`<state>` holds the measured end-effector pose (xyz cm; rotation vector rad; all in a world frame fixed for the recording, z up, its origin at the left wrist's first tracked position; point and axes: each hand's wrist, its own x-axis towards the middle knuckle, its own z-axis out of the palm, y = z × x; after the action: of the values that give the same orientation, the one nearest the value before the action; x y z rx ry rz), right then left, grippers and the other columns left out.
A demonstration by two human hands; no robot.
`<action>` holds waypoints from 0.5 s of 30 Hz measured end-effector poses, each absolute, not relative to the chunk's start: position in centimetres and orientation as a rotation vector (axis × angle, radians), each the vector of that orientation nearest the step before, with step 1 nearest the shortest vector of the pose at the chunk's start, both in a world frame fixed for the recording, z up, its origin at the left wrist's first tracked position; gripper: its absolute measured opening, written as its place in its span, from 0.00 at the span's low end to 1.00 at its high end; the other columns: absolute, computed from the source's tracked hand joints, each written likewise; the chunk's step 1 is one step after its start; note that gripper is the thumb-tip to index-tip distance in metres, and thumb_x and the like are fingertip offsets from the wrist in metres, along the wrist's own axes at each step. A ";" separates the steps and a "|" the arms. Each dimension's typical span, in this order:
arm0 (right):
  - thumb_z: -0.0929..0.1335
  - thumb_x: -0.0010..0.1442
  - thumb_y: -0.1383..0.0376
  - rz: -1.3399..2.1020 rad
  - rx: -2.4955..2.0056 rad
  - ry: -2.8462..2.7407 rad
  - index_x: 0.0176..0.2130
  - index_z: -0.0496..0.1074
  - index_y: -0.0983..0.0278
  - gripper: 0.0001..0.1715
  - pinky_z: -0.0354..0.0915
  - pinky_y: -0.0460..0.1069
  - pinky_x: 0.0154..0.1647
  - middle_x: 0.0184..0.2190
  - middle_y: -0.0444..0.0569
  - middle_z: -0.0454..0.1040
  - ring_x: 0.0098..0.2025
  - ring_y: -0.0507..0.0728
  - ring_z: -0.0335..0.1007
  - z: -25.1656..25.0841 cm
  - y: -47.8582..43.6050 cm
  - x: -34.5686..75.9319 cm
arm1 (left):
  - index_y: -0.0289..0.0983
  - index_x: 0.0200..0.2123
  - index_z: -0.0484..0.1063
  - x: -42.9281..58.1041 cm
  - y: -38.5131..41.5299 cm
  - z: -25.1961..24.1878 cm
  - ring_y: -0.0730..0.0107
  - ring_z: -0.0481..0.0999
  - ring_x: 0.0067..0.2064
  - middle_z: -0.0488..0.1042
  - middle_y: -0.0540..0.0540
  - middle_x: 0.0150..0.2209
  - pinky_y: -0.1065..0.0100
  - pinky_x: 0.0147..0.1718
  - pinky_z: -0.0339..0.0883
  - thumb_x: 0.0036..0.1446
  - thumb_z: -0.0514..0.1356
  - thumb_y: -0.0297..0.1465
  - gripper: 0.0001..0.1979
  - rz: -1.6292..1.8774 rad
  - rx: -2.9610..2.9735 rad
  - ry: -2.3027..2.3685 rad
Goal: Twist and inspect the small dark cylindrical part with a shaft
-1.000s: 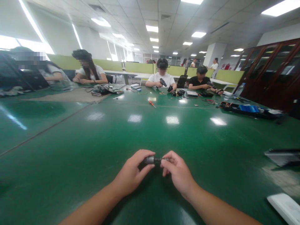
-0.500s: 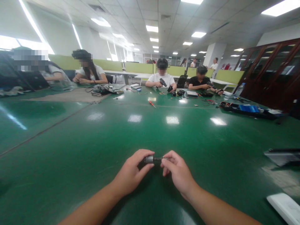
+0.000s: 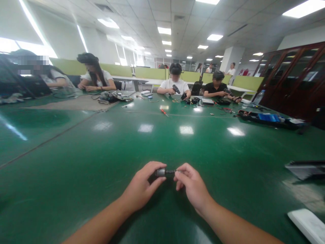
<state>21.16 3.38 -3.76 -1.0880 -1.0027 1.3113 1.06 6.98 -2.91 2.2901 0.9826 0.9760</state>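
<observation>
Over the near middle of the green table (image 3: 122, 145), my left hand (image 3: 144, 184) grips a small dark cylindrical part (image 3: 160, 172) between thumb and fingers. A thin dark shaft or cord (image 3: 170, 172) runs from its right side to my right hand (image 3: 191, 186), whose thumb and index finger pinch its end. The other fingers of my right hand are curled below. What exactly lies between the right fingertips is too small to make out.
An orange screwdriver (image 3: 164, 112) lies further back. Across the table, several people sit, one holding a power drill (image 3: 176, 89). A black tray with blue items (image 3: 269, 118) stands at the right, with a white object (image 3: 306, 223) nearer.
My left hand and the cylindrical part have shifted very slightly left. Both hands keep their hold.
</observation>
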 end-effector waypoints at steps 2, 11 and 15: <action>0.71 0.53 0.57 1.308 -1.089 -1.001 0.33 0.68 0.64 0.14 0.58 0.46 0.25 0.25 0.42 0.73 0.21 0.50 0.65 -3.7 3.4 21.1 | 0.45 0.53 0.70 1.1 7.0 -2.9 0.64 0.74 0.51 0.75 0.48 0.49 0.63 0.53 0.67 0.64 0.61 0.31 0.14 0.976 2.292 0.982; 0.72 0.53 0.55 1.309 -1.084 -0.972 0.32 0.69 0.64 0.15 0.58 0.46 0.25 0.25 0.43 0.73 0.21 0.50 0.65 -3.7 3.4 21.2 | 0.45 0.52 0.71 1.1 6.9 -2.7 0.64 0.75 0.50 0.75 0.47 0.48 0.63 0.52 0.68 0.64 0.61 0.31 0.13 0.991 2.298 0.988; 0.71 0.54 0.55 1.302 -1.086 -0.975 0.32 0.69 0.64 0.15 0.58 0.46 0.25 0.25 0.43 0.73 0.21 0.50 0.65 -3.7 3.3 21.2 | 0.45 0.52 0.71 1.2 6.9 -2.6 0.65 0.75 0.50 0.76 0.48 0.48 0.64 0.51 0.68 0.64 0.61 0.30 0.14 1.000 2.309 0.986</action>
<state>21.19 3.29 -3.67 -1.0857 -0.9750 1.3017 1.20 6.91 -2.58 2.3087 0.9862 1.0002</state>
